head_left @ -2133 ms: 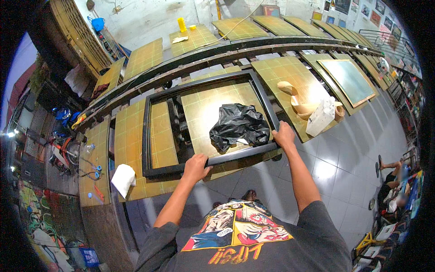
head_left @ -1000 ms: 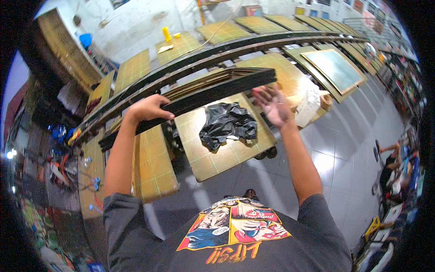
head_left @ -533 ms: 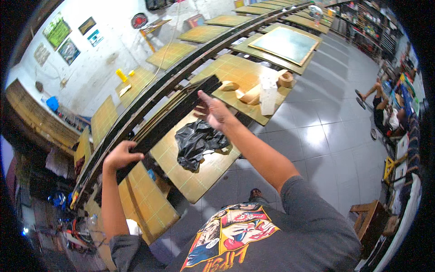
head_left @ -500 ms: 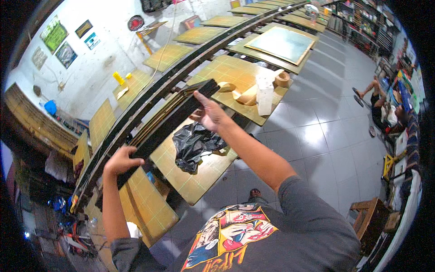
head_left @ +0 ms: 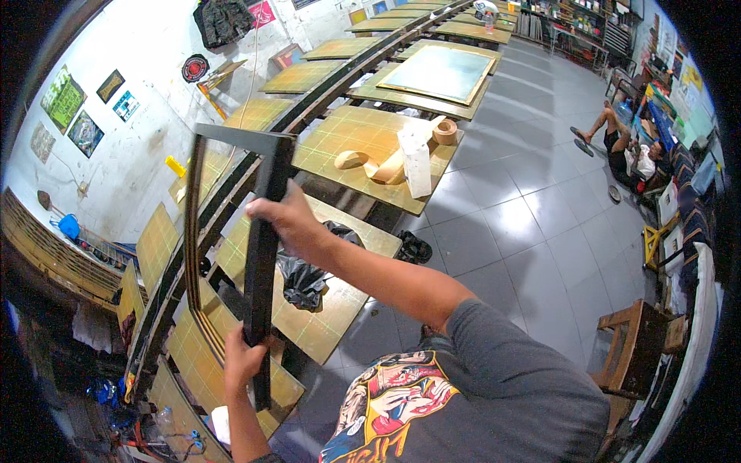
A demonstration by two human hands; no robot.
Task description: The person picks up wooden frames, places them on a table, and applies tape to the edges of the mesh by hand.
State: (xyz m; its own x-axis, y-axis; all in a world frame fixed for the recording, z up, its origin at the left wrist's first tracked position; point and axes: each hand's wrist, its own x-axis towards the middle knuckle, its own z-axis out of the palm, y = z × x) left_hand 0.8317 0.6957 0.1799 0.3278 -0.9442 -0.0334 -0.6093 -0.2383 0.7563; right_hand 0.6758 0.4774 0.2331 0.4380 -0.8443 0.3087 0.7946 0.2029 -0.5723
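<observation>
A black rectangular frame (head_left: 261, 285) with gold-brown stepped inner edges is raised in front of me and tilted, so its opening shows. My right hand (head_left: 293, 228) grips its nearer bar toward the upper end, the thumb laid across the bar. Lower down, my left hand (head_left: 244, 359) is closed round the same bar near its bottom end. Behind the frame, a crumpled black plastic bag (head_left: 305, 278) lies on a yellowish board (head_left: 340, 324), partly hidden by my right forearm.
A long black rail (head_left: 309, 108) runs away with flat boards along both sides. One board (head_left: 324, 143) carries a brown tape roll (head_left: 444, 132), a loose strip and a white block (head_left: 415, 163). Farther off lies a framed screen (head_left: 440, 73). A person (head_left: 633, 154) sits at right, near a wooden stool (head_left: 629, 347).
The frame has swung from lying slanted along the rail to standing more upright, its opening now visible. Both hands moved with it, and my left hand has closed round the bar.
</observation>
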